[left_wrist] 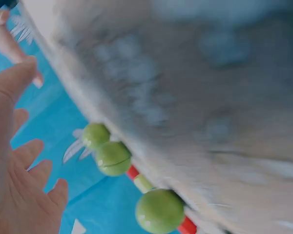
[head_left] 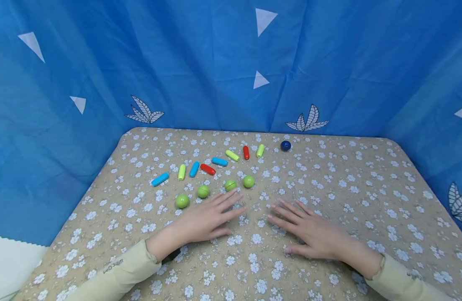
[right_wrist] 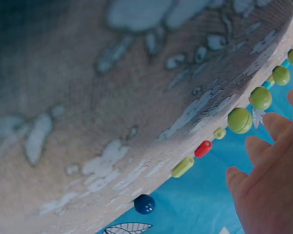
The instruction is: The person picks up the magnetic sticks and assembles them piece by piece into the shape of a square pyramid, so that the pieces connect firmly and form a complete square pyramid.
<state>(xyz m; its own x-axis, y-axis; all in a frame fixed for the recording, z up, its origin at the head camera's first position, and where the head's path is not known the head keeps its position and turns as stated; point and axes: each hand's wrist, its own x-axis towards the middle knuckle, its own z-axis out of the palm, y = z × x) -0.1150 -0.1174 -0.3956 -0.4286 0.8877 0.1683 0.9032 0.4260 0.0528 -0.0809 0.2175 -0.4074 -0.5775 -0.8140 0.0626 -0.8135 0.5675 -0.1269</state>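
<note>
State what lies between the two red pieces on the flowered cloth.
In the head view, a blue piece and a yellow-green piece lie between the nearer red piece and the farther red piece.

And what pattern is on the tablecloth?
The tablecloth has white flowers on beige, clearest in the head view.

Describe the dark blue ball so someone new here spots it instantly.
Look along the far edge of the flowered cloth, by the blue curtain. Right of the rightmost yellow-green cylinder sits the dark blue ball, the only ball that isn't green.
</note>
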